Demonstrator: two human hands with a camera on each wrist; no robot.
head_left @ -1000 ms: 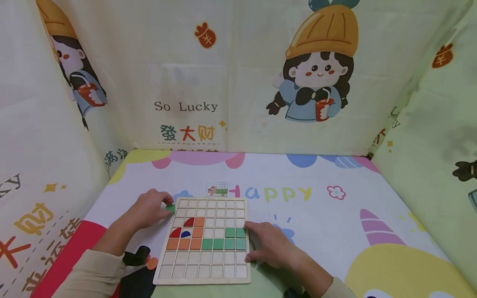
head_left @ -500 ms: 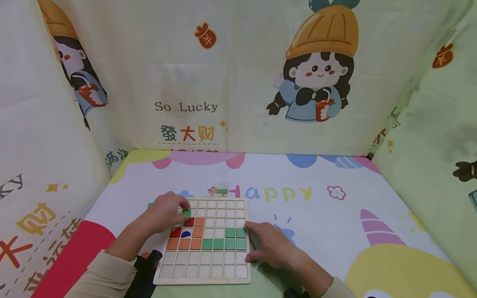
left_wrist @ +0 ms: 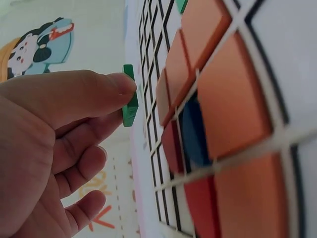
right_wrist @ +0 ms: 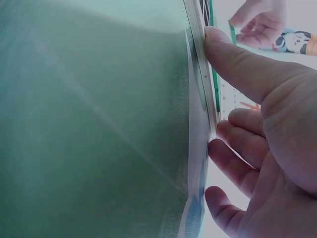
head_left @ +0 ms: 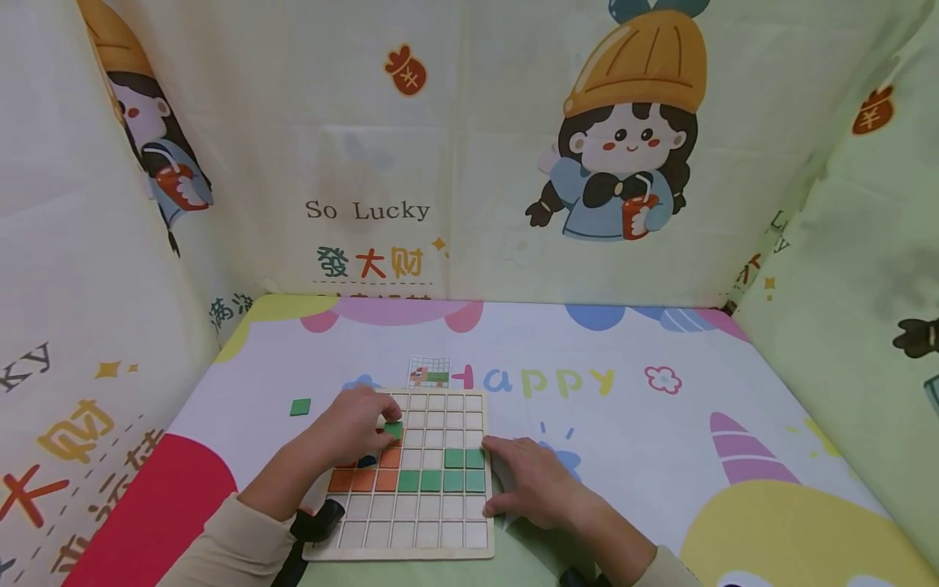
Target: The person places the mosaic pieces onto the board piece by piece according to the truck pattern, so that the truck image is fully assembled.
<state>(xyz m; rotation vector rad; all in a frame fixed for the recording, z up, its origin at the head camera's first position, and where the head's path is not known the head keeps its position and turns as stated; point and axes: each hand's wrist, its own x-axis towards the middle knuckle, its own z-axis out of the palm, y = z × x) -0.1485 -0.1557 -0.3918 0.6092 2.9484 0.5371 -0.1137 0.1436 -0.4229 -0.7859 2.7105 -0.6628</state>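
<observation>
My left hand (head_left: 354,425) pinches a green square tile (head_left: 394,429) between thumb and index finger. It hovers over the left part of a wooden grid board (head_left: 403,556). In the left wrist view the green tile (left_wrist: 130,114) stands edge-on, apart from the board. Orange tiles (head_left: 363,481), green tiles (head_left: 443,481), red pieces (left_wrist: 202,206) and a blue piece (left_wrist: 195,134) lie in the grid; the left hand partly hides them in the head view. My right hand (head_left: 531,481) touches the board's right edge with thumb and fingers.
A loose green tile (head_left: 300,407) lies left of the board. Behind the board is a small pattern card (head_left: 429,372) showing a coloured grid. The printed tablecloth (head_left: 623,440) spreads out to the right, with printed cloth walls (head_left: 484,269) around it.
My left hand has carried the green tile from beside the board's left edge rightward over the grid. The loose green tile at the left has come into view. The right hand stays put.
</observation>
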